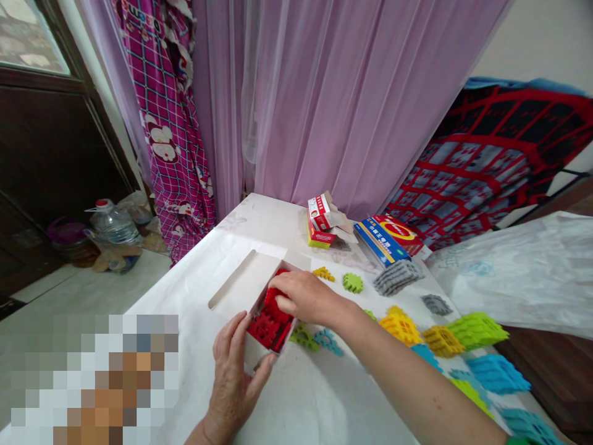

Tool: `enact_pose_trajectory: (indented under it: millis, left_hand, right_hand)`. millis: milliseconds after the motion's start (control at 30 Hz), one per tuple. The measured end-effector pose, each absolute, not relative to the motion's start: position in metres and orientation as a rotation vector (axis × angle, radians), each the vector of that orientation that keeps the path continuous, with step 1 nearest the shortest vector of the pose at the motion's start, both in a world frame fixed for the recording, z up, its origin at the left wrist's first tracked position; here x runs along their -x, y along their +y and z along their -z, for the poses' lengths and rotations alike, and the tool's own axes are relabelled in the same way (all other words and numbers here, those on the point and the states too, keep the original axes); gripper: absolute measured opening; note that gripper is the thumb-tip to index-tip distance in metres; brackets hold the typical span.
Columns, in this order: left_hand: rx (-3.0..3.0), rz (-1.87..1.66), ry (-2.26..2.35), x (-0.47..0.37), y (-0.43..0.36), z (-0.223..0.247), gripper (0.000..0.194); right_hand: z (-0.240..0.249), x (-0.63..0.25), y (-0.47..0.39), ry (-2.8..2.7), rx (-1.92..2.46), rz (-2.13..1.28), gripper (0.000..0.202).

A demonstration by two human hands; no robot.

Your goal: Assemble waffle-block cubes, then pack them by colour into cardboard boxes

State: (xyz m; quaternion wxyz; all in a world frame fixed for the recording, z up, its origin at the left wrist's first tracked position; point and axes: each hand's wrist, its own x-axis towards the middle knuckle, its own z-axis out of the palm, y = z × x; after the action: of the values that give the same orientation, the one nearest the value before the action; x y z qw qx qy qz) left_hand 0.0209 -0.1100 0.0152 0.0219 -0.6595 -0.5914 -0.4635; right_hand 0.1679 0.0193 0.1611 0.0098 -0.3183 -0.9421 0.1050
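Observation:
A small white cardboard box (286, 343) lies with its lid flap (236, 283) folded out to the left. Inside it are several red gear-shaped plastic pieces (263, 330). My left hand (231, 364) grips the near end of the box, fingers on its left side and thumb at the near right corner. Reaching into the far part, my right hand (303, 295) pinches a red gear-shaped piece (272, 299); its fingertips are partly hidden. Just right of the box lie a green gear piece (304, 337) and a blue gear piece (327, 341).
Stacks of yellow (399, 326), grey (397, 277), lime (479, 329) and blue (498, 374) pieces cover the right side. Torn red cartons (320, 235) and a blue box (380, 242) stand behind. A white plastic bag (519, 278) borders the table (185, 296).

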Motion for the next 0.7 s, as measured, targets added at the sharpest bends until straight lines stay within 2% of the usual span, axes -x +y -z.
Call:
enact_pose_trajectory:
  millis: [133, 367, 433, 600, 700]
  left_hand:
    - [2.036, 1.442, -1.829, -0.021, -0.109, -0.016, 0.065]
    - [2.032, 1.433, -1.813, -0.02, -0.11, -0.015, 0.064]
    - [2.029, 1.439, -1.822, -0.02, -0.11, -0.014, 0.064]
    - [2.039, 1.434, -1.846, -0.021, -0.11, -0.015, 0.064]
    - [2.041, 1.434, -1.845, -0.021, -0.11, -0.015, 0.064]
  right_hand:
    - [-0.157, -0.186, 0.037, -2.768, 1.145, -0.579, 0.022]
    - [-0.122, -0.186, 0.05, -2.422, 1.399, -0.921, 0.033]
    - [-0.119, -0.184, 0.049, -2.467, 1.464, -0.853, 0.031]
    - [-0.128, -0.185, 0.042, -2.699, 1.549, -0.32, 0.025]
    - [-0.134, -0.184, 0.039, -2.832, 1.379, -0.259, 0.027]
